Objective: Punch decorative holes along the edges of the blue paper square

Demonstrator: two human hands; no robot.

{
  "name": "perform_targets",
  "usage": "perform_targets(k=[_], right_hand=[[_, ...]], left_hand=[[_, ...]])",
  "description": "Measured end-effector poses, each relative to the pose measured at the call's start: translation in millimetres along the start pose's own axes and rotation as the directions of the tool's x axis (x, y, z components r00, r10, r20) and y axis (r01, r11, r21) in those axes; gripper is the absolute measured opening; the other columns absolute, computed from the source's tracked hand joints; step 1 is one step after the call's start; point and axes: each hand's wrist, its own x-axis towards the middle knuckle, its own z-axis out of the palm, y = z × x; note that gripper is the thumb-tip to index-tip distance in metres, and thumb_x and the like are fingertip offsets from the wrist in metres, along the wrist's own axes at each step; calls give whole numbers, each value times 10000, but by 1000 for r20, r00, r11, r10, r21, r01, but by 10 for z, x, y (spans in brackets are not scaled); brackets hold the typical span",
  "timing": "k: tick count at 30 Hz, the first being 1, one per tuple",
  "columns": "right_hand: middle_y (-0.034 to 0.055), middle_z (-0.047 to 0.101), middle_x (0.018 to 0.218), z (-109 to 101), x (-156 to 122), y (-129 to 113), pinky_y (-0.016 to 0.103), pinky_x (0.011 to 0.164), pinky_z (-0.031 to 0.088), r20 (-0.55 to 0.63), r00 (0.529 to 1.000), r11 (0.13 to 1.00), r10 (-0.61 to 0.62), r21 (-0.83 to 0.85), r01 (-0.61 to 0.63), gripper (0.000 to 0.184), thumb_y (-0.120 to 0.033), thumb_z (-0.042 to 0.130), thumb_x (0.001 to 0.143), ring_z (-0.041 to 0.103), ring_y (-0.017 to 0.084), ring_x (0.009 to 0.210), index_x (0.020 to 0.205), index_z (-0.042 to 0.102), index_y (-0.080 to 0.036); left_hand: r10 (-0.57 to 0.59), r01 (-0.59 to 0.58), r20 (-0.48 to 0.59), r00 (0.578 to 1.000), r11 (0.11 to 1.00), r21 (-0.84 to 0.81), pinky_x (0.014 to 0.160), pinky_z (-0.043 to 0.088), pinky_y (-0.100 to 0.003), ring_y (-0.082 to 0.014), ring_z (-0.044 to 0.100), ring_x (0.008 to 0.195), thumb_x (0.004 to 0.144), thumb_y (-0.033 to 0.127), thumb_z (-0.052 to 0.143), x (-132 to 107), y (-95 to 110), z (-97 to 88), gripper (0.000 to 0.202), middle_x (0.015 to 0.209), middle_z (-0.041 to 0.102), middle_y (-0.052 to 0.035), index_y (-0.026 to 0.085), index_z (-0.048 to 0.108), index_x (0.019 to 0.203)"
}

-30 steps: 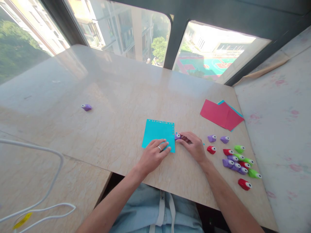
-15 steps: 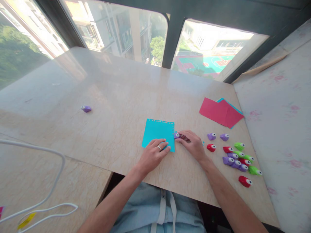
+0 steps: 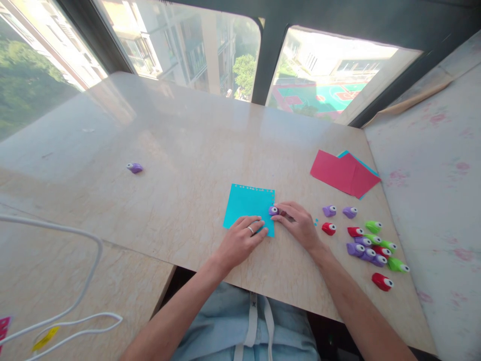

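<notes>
A blue square of paper (image 3: 244, 205) lies on the table, with punched notches along its top edge and the upper part of its right edge. My left hand (image 3: 242, 238), a ring on one finger, rests on the paper's lower right part with fingers stretched out. A small purple craft punch (image 3: 273, 210) with a white, eye-like button sits over the sheet's right edge. Thumb and fingers of my right hand (image 3: 296, 220) pinch this punch from its right side. Tiny blue paper bits (image 3: 316, 221) lie just beyond that hand.
Several red, green and purple punches (image 3: 370, 250) cluster at the right, near the flowered wall (image 3: 443, 200). Red and blue sheets (image 3: 334, 173) lie behind them. One purple punch (image 3: 135, 168) stands far left. A white cable (image 3: 95, 245) loops at the lower left.
The blue paper and my left hand have shifted slightly right, so the punch now overlaps the paper's right edge. My right hand keeps its pinch on the punch. The view has shifted a little.
</notes>
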Motion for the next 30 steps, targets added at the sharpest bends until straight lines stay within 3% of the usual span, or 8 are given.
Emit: perform_targets(k=[8,15,17,20,22,25,27,30], right_hand=[[95,655,1082,-6,-36,-9,360,766,591,-20,1000,999,5,35,-4,320,-385,667,903,677,201,795,1195,680,-255],[102,653,1083,-34,-47,-39,377,857,548,-47,998,999,-43,14,44,260,-279,628,938,676,232,948,1188,687,-242],[101,652,1085,-40,-58,-60,376,845,544,-65,998,999,-2,43,5,241,-289,619,943,675,223,923,1166,695,-239],[101,653,1090,-64,-73,-75,357,790,544,-78,983,978,169,137,-158,241,-376,617,934,663,219,908,1101,708,-228],[97,664,1064,-111,-50,-69,337,762,534,-39,942,925,333,205,-319,294,-453,627,910,650,219,906,1056,704,-210],[50,662,847,-236,82,-56,292,643,484,158,825,801,542,198,-565,387,-559,640,858,609,184,740,943,678,-183],[8,597,692,-329,223,-64,264,541,402,334,728,741,599,114,-662,432,-609,634,834,531,148,608,842,649,-177],[-11,558,629,-424,425,-103,250,509,350,521,596,698,611,1,-716,458,-632,656,799,481,125,559,793,625,-174]], left_hand=[[-13,13,22,1000,1000,-7,873,529,-429,-274,629,1141,977,155,522,-19,5,28,181,1130,717,-118,142,676,1072],[-76,75,-14,997,995,-58,879,538,-415,-265,650,1113,950,212,576,56,64,-26,200,1119,733,-101,137,647,1121],[-98,93,-44,994,991,-97,886,538,-415,-262,650,1112,937,240,595,55,83,-61,224,1104,737,-99,140,638,1132],[-158,144,-87,984,978,-153,912,536,-401,-244,644,1130,924,234,606,31,30,-120,213,1110,735,-92,163,640,1121],[-229,214,-86,970,964,-156,946,530,-402,-241,632,1154,935,245,588,37,-93,-158,208,1149,721,-100,176,646,1123],[-385,382,-28,923,921,-77,1001,507,-445,-278,582,1233,969,325,532,141,-391,-189,307,1269,659,-152,151,626,1204],[-444,445,66,893,895,7,1057,456,-503,-324,494,1329,969,410,515,266,-608,-171,464,1368,581,-201,103,558,1314],[-407,403,252,878,913,71,1135,361,-526,-336,349,1435,971,448,493,453,-841,-83,571,1488,465,-200,84,470,1411]])
